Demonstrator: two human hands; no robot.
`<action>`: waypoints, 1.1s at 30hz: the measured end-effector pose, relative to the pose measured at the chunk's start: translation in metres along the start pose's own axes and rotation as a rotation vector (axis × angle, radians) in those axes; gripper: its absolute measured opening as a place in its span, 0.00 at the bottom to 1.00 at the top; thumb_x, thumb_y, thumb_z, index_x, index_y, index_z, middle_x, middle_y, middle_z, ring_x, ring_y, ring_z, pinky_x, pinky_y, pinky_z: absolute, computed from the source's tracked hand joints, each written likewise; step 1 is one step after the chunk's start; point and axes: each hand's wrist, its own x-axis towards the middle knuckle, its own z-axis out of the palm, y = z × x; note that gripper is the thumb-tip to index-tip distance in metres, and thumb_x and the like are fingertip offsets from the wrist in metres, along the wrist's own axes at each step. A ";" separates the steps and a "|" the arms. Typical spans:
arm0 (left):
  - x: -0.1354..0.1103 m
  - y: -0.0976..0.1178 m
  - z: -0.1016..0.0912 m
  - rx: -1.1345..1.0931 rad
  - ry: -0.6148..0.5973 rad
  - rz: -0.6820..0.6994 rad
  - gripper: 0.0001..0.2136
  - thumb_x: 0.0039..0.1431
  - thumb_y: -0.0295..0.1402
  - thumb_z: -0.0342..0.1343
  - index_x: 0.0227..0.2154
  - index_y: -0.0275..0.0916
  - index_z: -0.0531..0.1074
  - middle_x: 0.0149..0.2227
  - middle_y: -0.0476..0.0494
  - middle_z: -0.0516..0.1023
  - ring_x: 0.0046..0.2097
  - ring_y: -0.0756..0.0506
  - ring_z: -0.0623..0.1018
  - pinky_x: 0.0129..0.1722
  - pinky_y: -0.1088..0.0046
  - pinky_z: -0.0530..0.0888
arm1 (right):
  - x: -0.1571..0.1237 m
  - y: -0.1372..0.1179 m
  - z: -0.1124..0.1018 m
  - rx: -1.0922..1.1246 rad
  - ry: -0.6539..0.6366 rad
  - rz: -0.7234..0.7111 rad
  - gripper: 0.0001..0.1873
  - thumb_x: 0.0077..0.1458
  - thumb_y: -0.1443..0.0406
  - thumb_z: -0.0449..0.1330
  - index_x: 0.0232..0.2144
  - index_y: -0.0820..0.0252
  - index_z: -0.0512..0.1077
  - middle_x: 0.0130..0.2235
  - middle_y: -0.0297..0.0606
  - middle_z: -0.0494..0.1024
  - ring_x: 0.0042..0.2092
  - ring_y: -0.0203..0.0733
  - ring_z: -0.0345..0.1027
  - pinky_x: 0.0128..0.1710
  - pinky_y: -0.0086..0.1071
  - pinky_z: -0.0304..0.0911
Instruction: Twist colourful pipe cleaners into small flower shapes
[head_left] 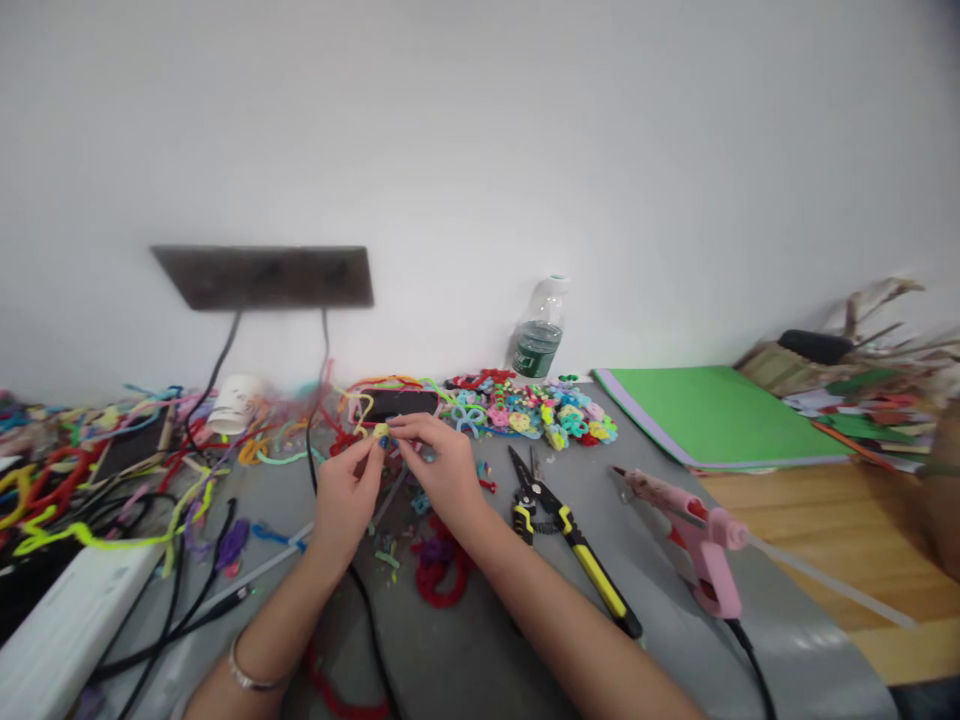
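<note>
My left hand (pixel 346 492) and my right hand (pixel 441 465) meet above the grey mat (pixel 495 640), fingers pinched together on a small yellow-green pipe-cleaner piece (pixel 381 432). A bracelet sits on my left wrist. Below the hands lie short cut bits of pipe cleaner and a red pipe-cleaner coil (pixel 441 575). Just right of my right forearm rest black-and-yellow wire cutters (pixel 562 530). A pink glue gun (pixel 694 540) stands further right with its black cord trailing off the mat.
A heap of finished pipe-cleaner flowers (pixel 536 408) lies by the wall near a plastic bottle (pixel 540 330). Loose pipe cleaners and black cables (pixel 112 480) cover the left side around a paper cup (pixel 232 402). Green foam sheets (pixel 712 415) lie at right.
</note>
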 end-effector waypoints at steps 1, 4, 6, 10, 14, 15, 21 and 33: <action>0.000 0.002 0.000 0.002 0.010 -0.001 0.14 0.59 0.37 0.49 0.25 0.36 0.75 0.18 0.51 0.69 0.23 0.49 0.67 0.23 0.75 0.63 | 0.000 0.000 0.000 0.007 -0.002 -0.004 0.09 0.56 0.72 0.58 0.33 0.57 0.77 0.40 0.40 0.82 0.43 0.40 0.76 0.44 0.34 0.71; -0.001 0.007 0.000 0.003 0.023 0.006 0.14 0.59 0.36 0.49 0.24 0.36 0.75 0.18 0.52 0.69 0.22 0.50 0.65 0.22 0.76 0.61 | 0.000 -0.001 0.000 0.045 -0.010 -0.001 0.08 0.56 0.72 0.59 0.32 0.58 0.78 0.41 0.41 0.82 0.44 0.40 0.76 0.45 0.34 0.71; -0.002 0.009 0.000 0.002 0.020 0.011 0.14 0.59 0.36 0.49 0.25 0.35 0.76 0.19 0.51 0.70 0.22 0.50 0.66 0.22 0.76 0.62 | 0.000 -0.002 0.000 0.079 -0.011 0.005 0.07 0.56 0.72 0.60 0.32 0.58 0.78 0.42 0.42 0.81 0.45 0.40 0.76 0.47 0.34 0.70; -0.003 0.008 0.000 0.012 0.024 0.021 0.14 0.60 0.35 0.48 0.30 0.35 0.77 0.23 0.50 0.74 0.24 0.49 0.69 0.25 0.76 0.65 | 0.000 -0.005 0.000 0.099 -0.041 0.022 0.07 0.57 0.71 0.59 0.33 0.58 0.78 0.44 0.44 0.81 0.47 0.42 0.75 0.49 0.37 0.69; -0.003 0.005 0.000 0.047 0.027 0.033 0.14 0.60 0.35 0.48 0.27 0.35 0.75 0.21 0.51 0.71 0.23 0.49 0.69 0.25 0.76 0.65 | 0.000 -0.006 -0.002 0.005 -0.106 -0.019 0.09 0.59 0.70 0.56 0.35 0.58 0.78 0.47 0.47 0.80 0.50 0.43 0.74 0.52 0.39 0.67; -0.003 0.004 0.000 0.052 0.023 0.038 0.13 0.60 0.35 0.48 0.27 0.36 0.74 0.21 0.51 0.71 0.23 0.49 0.69 0.25 0.76 0.64 | 0.000 -0.006 -0.003 -0.021 -0.120 -0.031 0.10 0.59 0.70 0.56 0.36 0.58 0.77 0.47 0.47 0.80 0.50 0.43 0.73 0.53 0.40 0.67; 0.002 0.005 -0.006 0.048 0.040 0.057 0.13 0.60 0.35 0.49 0.23 0.37 0.72 0.18 0.53 0.65 0.22 0.50 0.65 0.24 0.76 0.62 | -0.001 -0.005 -0.004 0.006 -0.174 -0.061 0.15 0.59 0.72 0.53 0.43 0.56 0.77 0.53 0.46 0.77 0.56 0.44 0.69 0.57 0.43 0.63; 0.007 0.002 -0.003 -0.299 -0.064 -0.024 0.14 0.54 0.42 0.60 0.35 0.36 0.82 0.30 0.43 0.83 0.28 0.46 0.77 0.26 0.73 0.74 | 0.008 0.010 -0.009 0.321 -0.028 0.214 0.12 0.59 0.57 0.58 0.34 0.57 0.78 0.41 0.41 0.80 0.46 0.43 0.73 0.46 0.36 0.69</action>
